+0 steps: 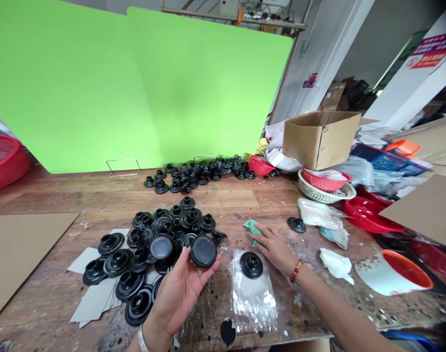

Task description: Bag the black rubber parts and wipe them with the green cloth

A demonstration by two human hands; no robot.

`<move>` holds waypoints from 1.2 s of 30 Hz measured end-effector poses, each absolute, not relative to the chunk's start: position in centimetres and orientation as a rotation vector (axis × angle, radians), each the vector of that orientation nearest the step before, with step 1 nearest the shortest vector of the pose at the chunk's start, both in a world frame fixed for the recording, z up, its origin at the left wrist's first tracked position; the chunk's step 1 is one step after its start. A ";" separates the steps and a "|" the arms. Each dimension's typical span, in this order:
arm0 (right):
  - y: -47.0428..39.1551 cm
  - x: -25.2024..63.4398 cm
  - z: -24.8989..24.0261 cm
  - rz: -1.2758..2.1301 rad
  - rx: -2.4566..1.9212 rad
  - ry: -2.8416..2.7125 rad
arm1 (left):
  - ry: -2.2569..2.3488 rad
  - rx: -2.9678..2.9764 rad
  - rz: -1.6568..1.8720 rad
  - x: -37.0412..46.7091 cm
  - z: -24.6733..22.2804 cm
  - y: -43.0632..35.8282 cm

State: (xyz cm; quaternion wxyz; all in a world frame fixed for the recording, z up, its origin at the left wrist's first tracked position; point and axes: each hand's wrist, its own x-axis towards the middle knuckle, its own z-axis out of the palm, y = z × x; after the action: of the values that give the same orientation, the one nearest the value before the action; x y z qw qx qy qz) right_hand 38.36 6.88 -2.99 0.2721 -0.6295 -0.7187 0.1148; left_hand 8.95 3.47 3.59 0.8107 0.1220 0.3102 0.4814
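Observation:
My left hand (184,288) holds a black round flanged part (203,251) between thumb and fingers, its flat dark face turned up toward me. My right hand (276,248) reaches over the table, its fingers closed on a crumpled green cloth (251,227). Between my hands lies a stack of clear plastic bags (250,298), with another black flanged part (251,265) on top. A heap of similar black parts (163,226) spreads left of and behind my left hand, partly hidden by it. Grey-white cards (93,300) lie under and beside the heap.
More black parts (199,173) line the back below a green board (208,88). One black part (297,224) sits alone at right. Baskets (323,194), a cardboard box (318,139), wrapped packets (320,215) and an orange-lined white container (382,276) crowd the right. Flat cardboard (21,249) covers the left.

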 end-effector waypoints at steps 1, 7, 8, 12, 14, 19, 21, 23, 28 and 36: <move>6.9 38.2 -2.9 0.350 -1.683 -1.890 | 0.674 0.271 1.026 9.1 3.6 3.4; 3.1 29.4 2.9 0.517 -1.252 -1.770 | 0.696 0.383 1.010 10.9 2.4 2.2; 2.5 27.7 3.4 0.470 -1.164 -1.849 | 0.703 0.400 1.009 11.2 2.1 1.9; 2.5 24.2 3.1 0.467 -1.093 -1.762 | 0.712 0.584 0.983 11.4 1.6 0.9; 3.5 23.8 2.5 0.803 -1.148 -1.478 | 0.751 0.850 0.963 10.9 2.1 0.5; 3.7 23.1 2.1 1.713 -0.969 -0.700 | 0.960 1.803 1.039 10.3 2.8 -0.4; 2.9 22.7 2.1 1.759 -0.914 -0.654 | 1.042 2.114 1.126 10.4 2.4 -0.6; 2.1 22.4 2.3 1.746 -0.901 -0.678 | 1.142 2.364 1.245 10.6 2.1 -0.7; 0.6 22.9 3.8 1.772 -0.918 -0.652 | 1.313 2.510 1.486 9.0 3.2 0.7; 2.3 33.8 7.0 0.803 -1.381 -0.993 | 2.051 2.141 1.340 -1.7 3.3 8.2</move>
State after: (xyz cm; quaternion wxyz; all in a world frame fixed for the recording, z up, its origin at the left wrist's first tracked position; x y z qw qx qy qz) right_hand 33.76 2.26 6.97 0.5893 -0.5932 -0.4263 0.3451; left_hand -1.73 8.23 3.29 -0.0561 0.6569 0.6295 0.4113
